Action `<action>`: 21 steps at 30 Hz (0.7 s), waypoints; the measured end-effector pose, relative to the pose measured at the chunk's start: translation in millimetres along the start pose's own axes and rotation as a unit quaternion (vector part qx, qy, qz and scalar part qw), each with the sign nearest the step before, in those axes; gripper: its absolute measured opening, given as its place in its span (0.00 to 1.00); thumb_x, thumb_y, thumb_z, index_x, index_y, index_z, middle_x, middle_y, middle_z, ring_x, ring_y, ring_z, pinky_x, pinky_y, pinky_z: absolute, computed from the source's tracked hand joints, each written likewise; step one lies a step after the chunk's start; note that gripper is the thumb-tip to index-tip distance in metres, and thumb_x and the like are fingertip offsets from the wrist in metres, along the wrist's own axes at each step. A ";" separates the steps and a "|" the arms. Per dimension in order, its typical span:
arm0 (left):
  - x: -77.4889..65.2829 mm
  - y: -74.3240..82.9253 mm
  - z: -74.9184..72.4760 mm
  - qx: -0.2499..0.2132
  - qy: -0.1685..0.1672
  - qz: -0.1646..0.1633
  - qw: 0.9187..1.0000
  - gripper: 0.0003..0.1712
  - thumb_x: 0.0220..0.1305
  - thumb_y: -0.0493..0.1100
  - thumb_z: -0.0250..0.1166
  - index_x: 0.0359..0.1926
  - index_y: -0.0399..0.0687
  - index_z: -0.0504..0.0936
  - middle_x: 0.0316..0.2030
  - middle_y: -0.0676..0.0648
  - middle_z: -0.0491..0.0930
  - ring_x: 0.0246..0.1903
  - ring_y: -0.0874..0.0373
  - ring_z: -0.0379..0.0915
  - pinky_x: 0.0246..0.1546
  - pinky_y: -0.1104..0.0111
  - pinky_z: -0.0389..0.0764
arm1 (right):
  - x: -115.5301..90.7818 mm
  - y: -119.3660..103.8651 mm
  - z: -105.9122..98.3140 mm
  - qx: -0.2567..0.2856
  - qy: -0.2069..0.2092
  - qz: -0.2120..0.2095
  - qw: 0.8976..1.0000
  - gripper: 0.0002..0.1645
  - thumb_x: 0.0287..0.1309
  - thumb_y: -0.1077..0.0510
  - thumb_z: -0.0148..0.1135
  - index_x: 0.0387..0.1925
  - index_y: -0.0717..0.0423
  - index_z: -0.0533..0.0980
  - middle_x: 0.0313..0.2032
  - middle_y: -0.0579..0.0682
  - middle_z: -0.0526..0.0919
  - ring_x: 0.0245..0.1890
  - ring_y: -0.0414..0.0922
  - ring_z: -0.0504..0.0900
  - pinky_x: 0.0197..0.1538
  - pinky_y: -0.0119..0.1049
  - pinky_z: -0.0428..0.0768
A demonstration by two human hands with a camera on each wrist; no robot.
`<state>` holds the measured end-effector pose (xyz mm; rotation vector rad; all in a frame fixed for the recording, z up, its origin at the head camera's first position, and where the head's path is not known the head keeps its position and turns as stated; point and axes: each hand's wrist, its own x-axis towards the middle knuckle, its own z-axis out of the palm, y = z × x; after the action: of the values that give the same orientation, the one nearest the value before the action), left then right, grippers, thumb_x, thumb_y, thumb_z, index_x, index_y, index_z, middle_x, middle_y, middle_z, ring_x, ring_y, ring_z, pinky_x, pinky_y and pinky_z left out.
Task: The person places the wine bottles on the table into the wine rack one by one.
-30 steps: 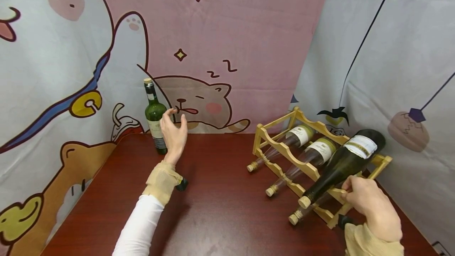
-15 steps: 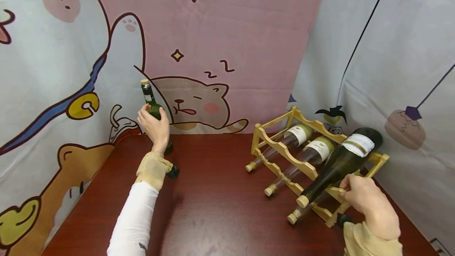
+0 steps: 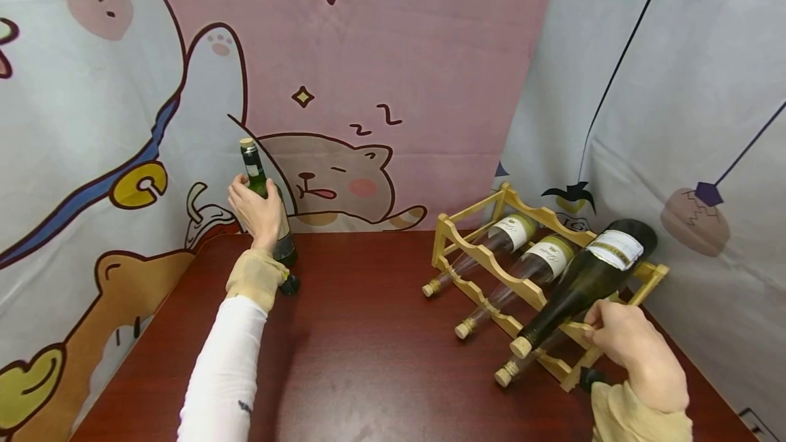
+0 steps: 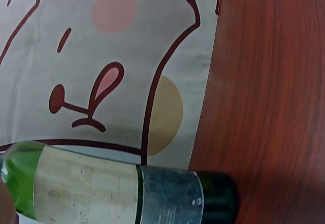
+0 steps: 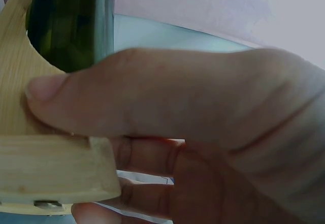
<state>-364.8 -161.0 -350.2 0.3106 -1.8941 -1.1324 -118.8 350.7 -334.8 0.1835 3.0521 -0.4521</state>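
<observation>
My left hand point(image 3: 254, 213) curls round the upper body of a corked green wine bottle point(image 3: 285, 248) at the table's far left. The bottle stands near the back edge, its neck and cork above my fingers. Its cream and dark label point(image 4: 86, 186) shows in the left wrist view. At the right, my right hand point(image 3: 641, 353) grips the near end of a wooden wine rack point(image 3: 533, 293), with the thumb on top and fingers beneath the wood. Just beside that hand, a dark green wine bottle point(image 3: 571, 302) lies in the rack's top tier, cork toward me.
Several clear corked bottles lie in the rack's lower tier, among them one with a white label point(image 3: 549, 256). The dark red table point(image 3: 362, 333) stretches between the hands. A cartoon-printed cloth point(image 3: 430, 53) hangs behind it.
My left hand has moved left from beside the standing bottle and now grips it. The right hand keeps its hold on the rack. The head view has shifted slightly.
</observation>
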 end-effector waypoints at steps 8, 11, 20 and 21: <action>12.5 -1.5 2.8 0.059 -0.032 -0.004 0.998 0.32 0.64 0.51 0.58 0.63 0.39 0.62 0.57 0.36 0.68 0.58 0.41 0.64 0.60 0.50 0.62 | 0.8 1.3 1.1 -0.005 0.010 -0.007 1.000 0.07 0.45 0.63 0.66 0.27 0.60 0.75 0.22 0.51 0.75 0.25 0.45 0.71 0.29 0.37 0.69; 14.9 -0.9 3.9 0.060 -0.040 -0.005 0.997 0.32 0.64 0.51 0.58 0.63 0.39 0.62 0.57 0.35 0.69 0.58 0.40 0.65 0.61 0.50 0.61 | 0.4 2.9 2.5 -0.005 0.013 -0.013 1.000 0.07 0.45 0.63 0.66 0.26 0.60 0.75 0.22 0.51 0.75 0.25 0.45 0.71 0.29 0.37 0.69; 20.8 -2.1 4.7 0.061 -0.080 -0.029 0.994 0.33 0.68 0.52 0.53 0.67 0.42 0.55 0.54 0.31 0.71 0.56 0.37 0.67 0.64 0.52 0.57 | 1.1 1.6 2.1 -0.005 0.009 -0.007 1.000 0.07 0.46 0.63 0.65 0.26 0.60 0.75 0.22 0.50 0.74 0.25 0.45 0.71 0.29 0.37 0.69; 21.3 -2.2 4.3 0.062 -0.085 -0.030 0.994 0.33 0.68 0.53 0.53 0.67 0.43 0.55 0.54 0.31 0.71 0.56 0.37 0.66 0.64 0.53 0.57 | 1.6 1.9 2.2 -0.004 0.009 -0.007 1.000 0.07 0.46 0.63 0.65 0.26 0.60 0.75 0.22 0.50 0.74 0.25 0.45 0.71 0.29 0.37 0.69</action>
<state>-381.0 -172.3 -340.9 0.3528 -2.1224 -1.1121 -120.1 352.1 -337.6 0.1664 3.0753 -0.4401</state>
